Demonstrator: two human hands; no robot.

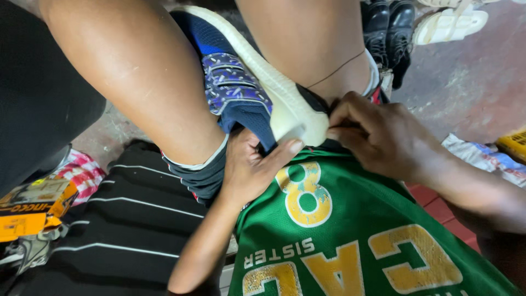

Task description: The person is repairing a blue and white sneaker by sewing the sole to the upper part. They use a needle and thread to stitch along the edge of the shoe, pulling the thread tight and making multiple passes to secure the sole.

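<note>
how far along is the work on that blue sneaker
Done: nothing finished is visible. In hand: the blue sneaker is clamped between the knees, the left hand bracing its heel and the right hand pinching at the white sole edge. What is left cannot be told.

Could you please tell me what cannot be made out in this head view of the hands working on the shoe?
- Shoe toe: hidden between the knees.
- Right hand fingertips: curled at the white sole's end; anything pinched there is hidden.
- Left hand palm: hidden under the shoe.
- Thread: too thin to follow to its end.
- Black shoes: cut off by the top edge.
</note>
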